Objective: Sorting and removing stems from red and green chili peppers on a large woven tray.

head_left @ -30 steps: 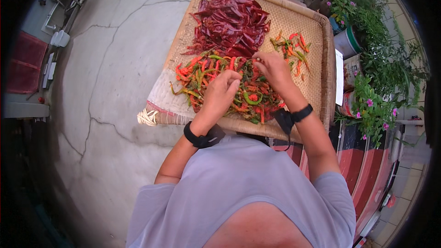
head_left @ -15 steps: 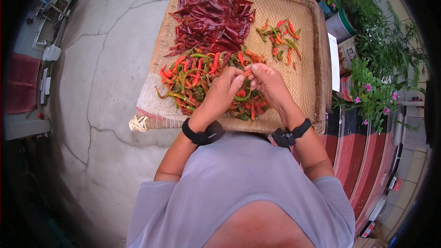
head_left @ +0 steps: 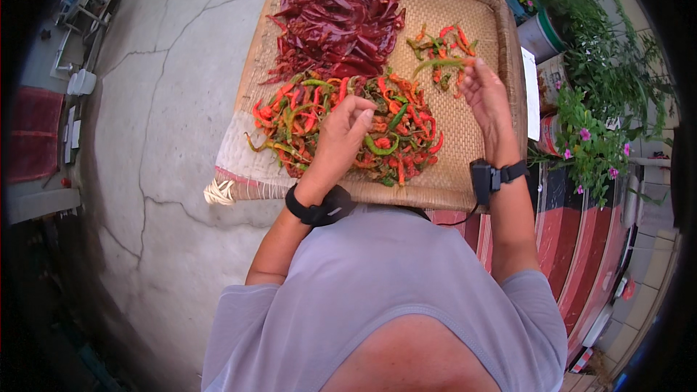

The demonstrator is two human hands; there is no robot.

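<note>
Pepper [head_left: 439,63] is risking a slip because your right hand [head_left: 488,101] is pinching one end, your left hand [head_left: 344,134] sitting half-curled, contents unclear.

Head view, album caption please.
Right hand holds a chili near a small pile, left hand over the mixed heap.

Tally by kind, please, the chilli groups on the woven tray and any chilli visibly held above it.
Dark red chilli heap: 1
Large mixed-colour chilli heap: 1
Small mixed-colour chilli cluster: 1
Green-and-orange chilli in the right hand: 1
Total: 4
</note>
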